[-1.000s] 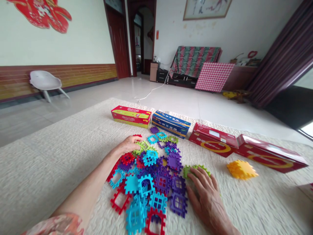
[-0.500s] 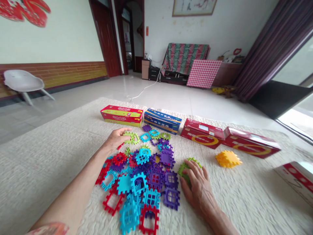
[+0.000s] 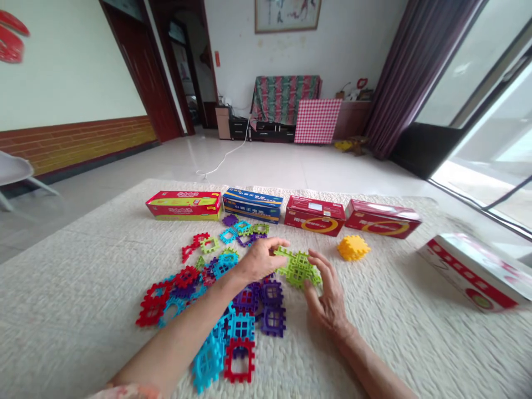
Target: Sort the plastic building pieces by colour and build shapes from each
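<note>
Tiled room; on the floor, or just above it, a cream quilted cover (image 3: pixel 95 260) bears the work. Left hand (image 3: pixel 255 263): thumb and forefinger pinch the edge of a light green piece (image 3: pixel 281 253), its underside hidden. Right hand (image 3: pixel 331 305): fingers bent and parted about the near right side of the green pieces (image 3: pixel 300 271), thumb towards the wearer; contact seems light, firmness of grip cannot be told. These green pieces lie between the two hands, overlapping and not squared. Handling, in my judgement: thin, toothed edges will snag, so lower the pinched piece flat and let the right hand act as a low wall while the left nudges the sides even. Press little; the soft cover gives and may tip a corner. Left forearm passes over the mixed pile (image 3: pixel 245 327) of blue, purple and red pieces, so the wrist wants lifting clear to avoid dragging them. Beyond the right fingertips, a yellow stack (image 3: pixel 353 247), well apart. Farther out, a row: red-and-yellow box (image 3: pixel 185 206), blue box (image 3: pixel 252 207), two dark red boxes (image 3: pixel 315 216); off to the right, a white-and-red box (image 3: pixel 477 271), set at a slant.
</note>
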Demonstrator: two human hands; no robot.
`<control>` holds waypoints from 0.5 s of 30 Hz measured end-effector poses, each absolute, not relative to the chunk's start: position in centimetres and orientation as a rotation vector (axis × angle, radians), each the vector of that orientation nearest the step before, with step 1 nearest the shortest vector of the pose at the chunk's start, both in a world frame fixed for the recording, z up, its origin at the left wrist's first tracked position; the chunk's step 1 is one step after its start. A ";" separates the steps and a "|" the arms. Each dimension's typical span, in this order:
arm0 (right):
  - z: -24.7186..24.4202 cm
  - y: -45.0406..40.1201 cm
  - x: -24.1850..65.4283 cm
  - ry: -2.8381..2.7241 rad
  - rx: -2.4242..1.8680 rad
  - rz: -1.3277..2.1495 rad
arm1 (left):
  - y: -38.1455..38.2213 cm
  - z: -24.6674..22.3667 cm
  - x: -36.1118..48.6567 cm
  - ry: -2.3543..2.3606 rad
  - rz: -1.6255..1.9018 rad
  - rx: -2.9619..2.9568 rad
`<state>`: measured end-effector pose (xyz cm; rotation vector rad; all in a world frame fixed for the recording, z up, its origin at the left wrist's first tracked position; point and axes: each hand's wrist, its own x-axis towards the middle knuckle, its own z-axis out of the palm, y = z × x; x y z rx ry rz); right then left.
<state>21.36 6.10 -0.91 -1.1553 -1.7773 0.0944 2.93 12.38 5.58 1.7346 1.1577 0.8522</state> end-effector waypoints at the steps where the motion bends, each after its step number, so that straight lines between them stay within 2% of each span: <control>1: -0.8 6.0 21.4 -1.777 -1.132 0.082 | 12.2 5.1 3.9 1.122 0.812 1.725; 5: -1.0 5.8 21.2 -1.920 -1.104 -0.040 | 12.5 4.8 2.9 1.213 0.875 1.884; 9: -1.5 6.1 20.7 -2.119 -1.229 -0.124 | 14.3 6.3 -4.2 1.625 0.856 2.084; 11: -1.8 6.2 20.5 -2.166 -1.297 -0.147 | 15.2 6.6 -8.2 1.869 0.784 2.099; 15: -2.1 6.4 20.5 -2.212 -1.370 -0.165 | 16.7 5.3 -13.2 2.074 0.465 2.200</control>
